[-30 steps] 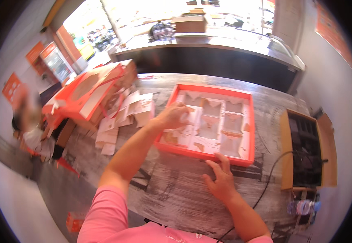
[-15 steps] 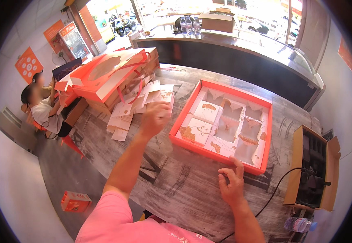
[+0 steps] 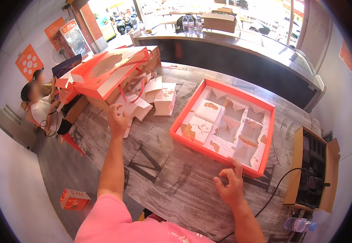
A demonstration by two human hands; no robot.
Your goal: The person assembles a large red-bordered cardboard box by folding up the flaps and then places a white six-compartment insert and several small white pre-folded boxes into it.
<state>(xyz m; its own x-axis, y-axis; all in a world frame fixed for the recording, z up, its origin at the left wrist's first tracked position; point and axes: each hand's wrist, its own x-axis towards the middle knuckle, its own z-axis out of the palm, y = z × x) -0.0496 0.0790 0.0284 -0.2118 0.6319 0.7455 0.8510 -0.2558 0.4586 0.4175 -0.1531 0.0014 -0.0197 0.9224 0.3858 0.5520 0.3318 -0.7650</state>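
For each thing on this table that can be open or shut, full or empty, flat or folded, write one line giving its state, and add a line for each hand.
Orange tray box: lid off, some compartments hold small patterned boxes, others hollow.
Flat card pieces: unfolded, in a loose pile.
Small white box: folded up, standing.
Cardboard box: flaps open.
Left hand: open, reaching to the card pieces.
Right hand: empty, fingertip at the tray's near rim.

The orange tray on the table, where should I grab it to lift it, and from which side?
Grip the orange tray by its raised rim at two opposite edges, probably near edge and far edge. The right hand already rests at the near rim; the walls are low and upright, and the inside is filled with white compartments.
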